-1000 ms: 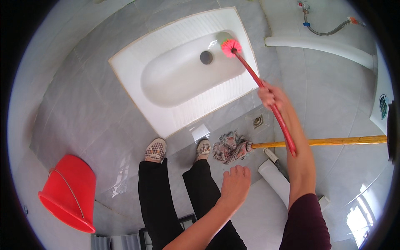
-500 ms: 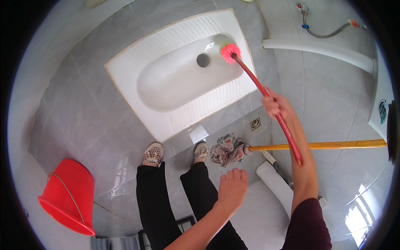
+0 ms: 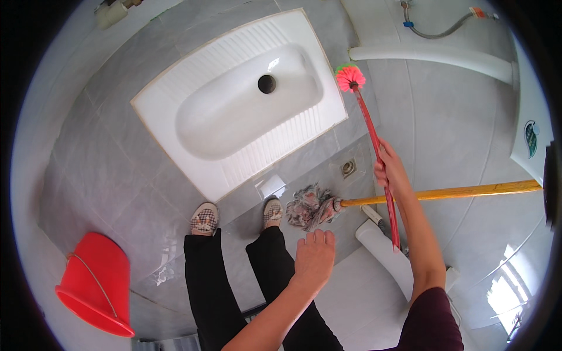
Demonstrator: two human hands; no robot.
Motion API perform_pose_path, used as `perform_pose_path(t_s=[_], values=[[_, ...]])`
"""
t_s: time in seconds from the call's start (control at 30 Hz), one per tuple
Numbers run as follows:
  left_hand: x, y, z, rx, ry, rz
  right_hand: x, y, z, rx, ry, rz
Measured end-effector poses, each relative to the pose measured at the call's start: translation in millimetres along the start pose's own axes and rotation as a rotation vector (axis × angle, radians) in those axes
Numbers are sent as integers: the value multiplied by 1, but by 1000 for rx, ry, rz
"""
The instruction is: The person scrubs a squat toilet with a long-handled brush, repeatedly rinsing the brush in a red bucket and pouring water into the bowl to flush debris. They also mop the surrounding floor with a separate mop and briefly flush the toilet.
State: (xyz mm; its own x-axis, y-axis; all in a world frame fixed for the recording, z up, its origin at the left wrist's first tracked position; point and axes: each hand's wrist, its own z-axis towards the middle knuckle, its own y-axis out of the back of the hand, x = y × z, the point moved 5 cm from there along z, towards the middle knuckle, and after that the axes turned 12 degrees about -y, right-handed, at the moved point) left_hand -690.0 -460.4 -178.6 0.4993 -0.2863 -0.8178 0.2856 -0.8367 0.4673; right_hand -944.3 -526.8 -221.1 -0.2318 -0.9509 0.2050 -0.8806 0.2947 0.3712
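My right hand [image 3: 391, 169] is wrapped round the long red handle of a toilet brush [image 3: 373, 130]. The brush's round pink and green bristle head points away from me, just right of the far right edge of a white squat toilet [image 3: 234, 153]. A dark round drain hole shows in the toilet's bowl. My left hand [image 3: 315, 257] hangs in front of my body with its fingers curled in, and nothing shows in it. Just beyond the left hand lies the grey, stringy head of a mop [image 3: 310, 207]; its yellow handle runs off to the right, passing behind my right forearm.
A red bucket [image 3: 96, 281] with a wire handle stands at the lower left. Beside the mop head is a square floor drain [image 3: 348, 168]. A white pipe [image 3: 433, 54] and a flexible hose [image 3: 439, 33] run along the right wall; another white pipe [image 3: 383, 251] lies near my right forearm.
The brush head has moved right, from inside the toilet's right end to beyond its edge. The handle is now steeper. The view has shifted slightly; my left hand stays curled.
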Motion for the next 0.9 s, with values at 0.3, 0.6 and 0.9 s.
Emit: perform_pose_path(t_s=[0.3,0.6,0.9], values=[[-9,2,-2,27,-38,-9,29,7,75,-329,574,-764],[-11,-1,-8,-27,-54,19,66,-28,70,-484,577,-954],[-7,14,-15,-133,-8,-20,26,-50,7,-388,585,-1375]])
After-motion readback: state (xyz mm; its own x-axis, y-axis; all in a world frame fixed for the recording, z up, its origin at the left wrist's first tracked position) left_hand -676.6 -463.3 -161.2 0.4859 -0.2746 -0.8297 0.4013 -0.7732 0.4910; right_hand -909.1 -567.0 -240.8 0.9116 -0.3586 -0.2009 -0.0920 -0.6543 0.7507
